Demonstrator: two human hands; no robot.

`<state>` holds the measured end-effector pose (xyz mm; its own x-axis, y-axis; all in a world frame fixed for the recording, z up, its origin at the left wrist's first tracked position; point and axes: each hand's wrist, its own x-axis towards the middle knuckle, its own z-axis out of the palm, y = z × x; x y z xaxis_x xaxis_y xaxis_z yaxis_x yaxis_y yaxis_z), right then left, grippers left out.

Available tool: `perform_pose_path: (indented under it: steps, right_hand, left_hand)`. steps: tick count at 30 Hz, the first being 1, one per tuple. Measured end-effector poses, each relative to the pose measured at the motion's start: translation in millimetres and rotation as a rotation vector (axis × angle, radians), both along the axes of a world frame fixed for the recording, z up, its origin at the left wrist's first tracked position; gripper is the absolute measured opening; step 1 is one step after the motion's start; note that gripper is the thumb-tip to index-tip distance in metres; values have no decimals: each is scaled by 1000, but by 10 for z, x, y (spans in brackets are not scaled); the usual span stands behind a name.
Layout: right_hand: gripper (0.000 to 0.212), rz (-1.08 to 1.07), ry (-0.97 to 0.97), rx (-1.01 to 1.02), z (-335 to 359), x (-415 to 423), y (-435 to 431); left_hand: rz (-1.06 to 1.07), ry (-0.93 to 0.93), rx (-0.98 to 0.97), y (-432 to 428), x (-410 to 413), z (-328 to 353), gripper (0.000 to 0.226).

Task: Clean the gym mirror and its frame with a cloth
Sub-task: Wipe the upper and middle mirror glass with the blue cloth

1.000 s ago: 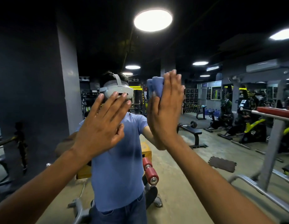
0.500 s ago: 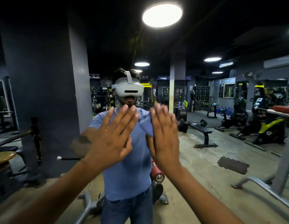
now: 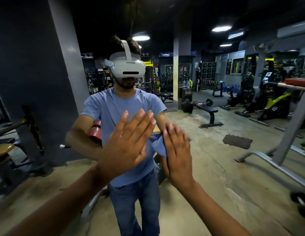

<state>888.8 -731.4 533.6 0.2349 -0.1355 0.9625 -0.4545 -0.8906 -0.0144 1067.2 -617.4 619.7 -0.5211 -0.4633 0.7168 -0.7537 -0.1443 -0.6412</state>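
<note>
The gym mirror (image 3: 208, 167) fills the whole view; its frame is not visible. My right hand (image 3: 178, 154) presses a blue cloth (image 3: 157, 144) flat against the glass with straight fingers, at chest height of my reflection. Only the cloth's left part shows past the hand. My left hand (image 3: 127, 143) lies with straight fingers spread flat on the glass just left of the cloth. In the mirror I see a person in a blue T-shirt, jeans and a white headset, arms stretched forward.
The mirror reflects a dim gym: a dark pillar (image 3: 46, 74) at left, a weight bench (image 3: 206, 113) behind, exercise bikes (image 3: 271, 103) at right, a grey machine frame (image 3: 284, 142) at the lower right, and a black floor mat (image 3: 237, 141).
My right hand has slid the cloth down the glass from head height to chest height. My left hand moved down too, and my view tilted lower.
</note>
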Motion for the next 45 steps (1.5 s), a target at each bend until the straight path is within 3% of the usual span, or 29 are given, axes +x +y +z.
perform_pose_path:
  steps: [3,8,11,14,17,21,24,28,31,34,39,43,45]
  right_hand:
    - [70,-59,12,76,-375,-204,-12]
    - [65,-96,-507,411,18,-180,-48]
    - [63,-32,-448,406,-214,88,154]
    - [65,-18,-287,411,-968,260,302]
    - [69,-74,-418,551,-1442,248,310]
    - [69,-83,-788,686,-1120,304,288]
    - [69,-55,-688,660,-975,423,383]
    - [69,-72,-466,538,-1516,375,513]
    - [68,-88,-746,694,-1780,221,366]
    - [68,-139,-1020,848,-1574,156,131]
    - [68,-75,-824,711,-1611,47,74]
    - [65,-137,-1071,853,-1295,-226,-214]
    - [65,-146,-993,790,-884,-234,-287]
  left_hand:
    - [-14,5,25,18,3,-94,67]
    - [-21,18,51,13,15,-246,64]
    - [-51,29,70,13,-2,-388,64]
    - [-62,5,95,14,25,-483,64]
    - [-55,-12,85,8,45,-506,65]
    - [-32,-29,71,-3,36,-541,66]
    - [-30,-32,52,-24,32,-554,67]
    - [-45,-26,51,-38,45,-572,62]
    - [-45,-22,41,-45,42,-578,61]
    - [-26,-27,45,-42,47,-589,65]
    - [-14,-40,41,-45,50,-594,66]
    - [-15,-36,37,-47,53,-591,65]
    - [-32,-6,30,-47,30,-572,64]
